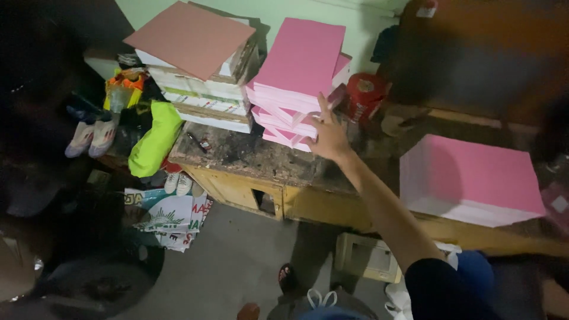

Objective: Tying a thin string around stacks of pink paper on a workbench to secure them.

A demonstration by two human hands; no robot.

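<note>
Dim, cluttered workroom, pale green wall behind. Worn wooden desk [255, 155] with a scuffed, stained top, yellow front below. On its middle, staggered stack of pink paper reams [296, 77]; to the left, taller pile of white reams [201, 98] topped by a salmon-pink sheet [189, 37]. Further right, separate broad pink paper stack [474, 178] lying flat near the desk edge. Red round container [364, 95] just beside the middle stack, against the wall.

Right hand [329, 135] stretched forward from a dark sleeve, fingers spread wide, fingertips touching the right edge of the pink paper reams, gripping nothing yet. Left hand out of sight.

Lime-green cloth [155, 142] slumped off the desk's left end, white shoes [92, 137] further left. Printed bags [172, 216] on the grey floor. Beige box [364, 256] under the desk.
</note>
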